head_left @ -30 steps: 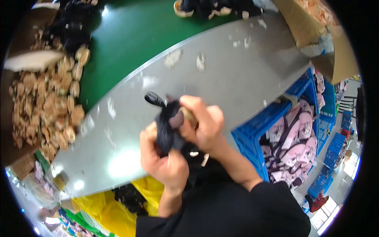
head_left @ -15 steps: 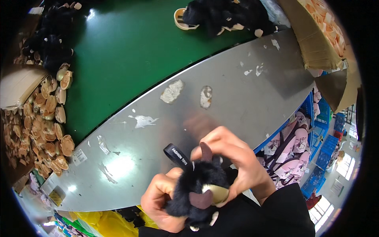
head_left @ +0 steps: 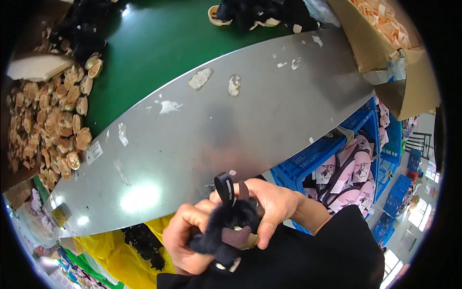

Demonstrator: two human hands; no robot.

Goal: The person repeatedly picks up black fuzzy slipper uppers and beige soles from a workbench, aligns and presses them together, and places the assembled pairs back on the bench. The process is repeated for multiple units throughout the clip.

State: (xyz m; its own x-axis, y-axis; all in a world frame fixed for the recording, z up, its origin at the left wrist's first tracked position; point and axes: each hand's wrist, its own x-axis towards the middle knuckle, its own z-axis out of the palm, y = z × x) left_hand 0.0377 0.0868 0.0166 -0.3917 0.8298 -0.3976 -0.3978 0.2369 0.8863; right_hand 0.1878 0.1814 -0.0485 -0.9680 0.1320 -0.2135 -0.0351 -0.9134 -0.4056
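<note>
Between my two hands is a small black plush toy [head_left: 219, 227] with brownish ribbed ears, a cream face piece and light-coloured feet. A black ribbon loop [head_left: 224, 187] stands up from its top. My left hand [head_left: 190, 238] is wrapped round the toy's left side. On the other side, my right hand [head_left: 272, 204] grips the head near the ears and face piece, its thumb beside the cream piece. Part of the face is hidden by an ear and my fingers. The toy is held over the near edge of the metal table [head_left: 269, 106].
A green conveyor surface [head_left: 159, 58] runs beyond the table. Cream and brown shell-like pieces [head_left: 53, 120] heap at the left. More black plush [head_left: 260, 13] lies at the back. A cardboard box [head_left: 365, 48] holds peach strips; blue crates [head_left: 308, 154] hold pink pieces. Yellow sheeting [head_left: 110, 255] hangs below.
The view has shifted, showing more of the blue crates. Both hands still hold the toy, which has turned slightly, with the ribbon loop more upright and less of the cream face piece showing.
</note>
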